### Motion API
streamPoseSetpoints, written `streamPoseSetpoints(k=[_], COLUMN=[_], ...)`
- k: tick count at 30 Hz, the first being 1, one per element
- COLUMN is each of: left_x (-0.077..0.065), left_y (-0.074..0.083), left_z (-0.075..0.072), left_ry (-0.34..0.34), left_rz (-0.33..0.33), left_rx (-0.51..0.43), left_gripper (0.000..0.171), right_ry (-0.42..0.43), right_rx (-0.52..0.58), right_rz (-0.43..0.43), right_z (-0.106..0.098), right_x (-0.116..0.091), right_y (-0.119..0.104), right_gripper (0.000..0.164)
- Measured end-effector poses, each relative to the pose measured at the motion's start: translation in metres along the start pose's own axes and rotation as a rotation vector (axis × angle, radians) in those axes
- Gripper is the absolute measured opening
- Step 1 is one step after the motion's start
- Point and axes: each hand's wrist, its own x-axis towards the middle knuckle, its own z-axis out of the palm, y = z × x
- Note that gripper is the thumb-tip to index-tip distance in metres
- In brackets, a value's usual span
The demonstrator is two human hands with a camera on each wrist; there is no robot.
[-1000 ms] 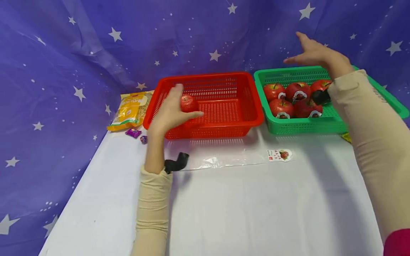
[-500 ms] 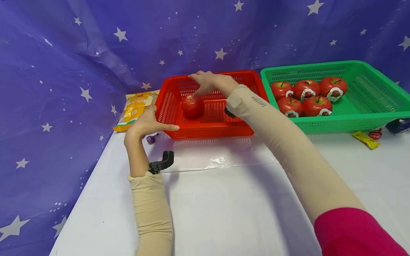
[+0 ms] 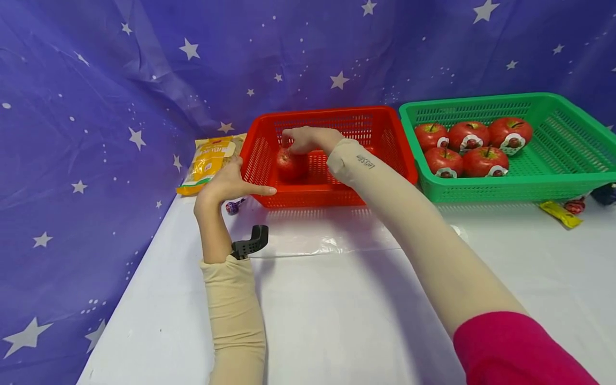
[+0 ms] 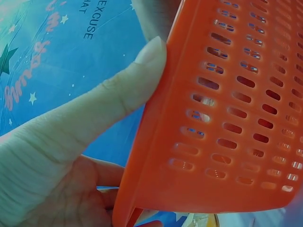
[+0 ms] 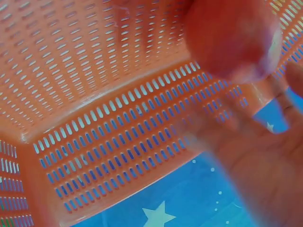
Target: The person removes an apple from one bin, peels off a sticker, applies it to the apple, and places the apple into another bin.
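Observation:
In the head view my left hand [image 3: 222, 184] is at the front left corner of the red basket [image 3: 317, 197]. In the left wrist view its thumb lies against the rim while the other fingers pass behind the rim below. Inside that basket, toward its left, sits a red apple [image 3: 291, 167]. My right hand [image 3: 308, 140] reaches down from the right over the apple, fingers bent down beside its top. In the right wrist view the hand's blurred fingers [image 5: 203, 132] are spread, with a gap between them and the apple [image 5: 232, 40].
A green basket [image 3: 524, 188] with several stickered apples [image 3: 487, 161] stands to the right. A yellow food bag [image 3: 208, 163] and a purple lollipop [image 3: 233, 206] lie at left. Wrapped sweets, including a yellow one [image 3: 561, 214], lie at right. Clear plastic film [image 3: 332, 246] lies in front.
My right hand has come left from above the green basket and down to the apple in the red basket. The left hand has moved from above the red basket to its front left corner.

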Motion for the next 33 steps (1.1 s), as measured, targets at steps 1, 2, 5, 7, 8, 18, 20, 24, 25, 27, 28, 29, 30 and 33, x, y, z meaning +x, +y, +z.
streamPoseSetpoints(k=[1,2,5,7,8,18,20,24,25,27,28,29,30,33], left_x=[0.000,0.000,0.001,0.002,0.002,0.000,0.000,0.000,0.000,0.000,0.000,-0.001,-0.002,-0.009], left_y=[0.000,0.001,0.001,0.002,0.003,0.006,0.004,-0.002,-0.003,-0.003,-0.003,-0.002,-0.001,0.009], left_z=[0.000,0.000,0.000,0.000,0.000,0.001,0.001,-0.002,-0.002,-0.001,-0.002,-0.001,-0.001,-0.001], left_ry=[0.001,0.000,-0.006,-0.006,-0.005,-0.009,-0.019,-0.006,0.000,0.004,0.003,0.000,-0.006,-0.019], left_rz=[-0.002,-0.005,-0.003,-0.004,-0.003,-0.007,-0.020,-0.008,0.011,0.040,0.038,0.034,0.024,-0.032], left_rx=[0.005,0.008,0.011,0.016,0.018,0.075,0.079,0.037,0.019,-0.010,-0.006,-0.002,0.012,0.092], left_gripper=[0.104,0.104,0.103,0.101,0.100,0.102,0.111,0.113,0.110,0.103,0.103,0.101,0.100,0.096], right_ry=[0.018,0.030,0.045,0.002,-0.038,-0.306,-0.208,0.018,0.084,0.210,0.269,0.323,0.371,0.461], right_rx=[0.013,0.027,0.042,0.077,0.105,0.021,0.020,0.058,0.057,0.047,0.048,0.043,0.036,-0.056], right_rz=[-0.044,-0.085,-0.143,-0.118,-0.090,-0.204,-0.257,-0.352,-0.384,-0.448,-0.475,-0.499,-0.518,-0.567], right_z=[0.002,0.003,0.007,0.008,0.008,0.012,0.007,-0.013,-0.017,-0.019,-0.017,-0.011,-0.002,0.040], right_x=[0.001,0.003,0.003,0.001,0.000,-0.005,-0.010,-0.040,-0.054,-0.087,-0.105,-0.125,-0.144,-0.195], right_y=[-0.001,-0.002,-0.007,-0.010,-0.012,-0.028,-0.029,-0.035,-0.035,-0.035,-0.033,-0.031,-0.027,-0.011], right_gripper=[0.039,0.033,0.027,0.034,0.043,0.070,0.070,0.075,0.074,0.075,0.076,0.077,0.077,0.077])
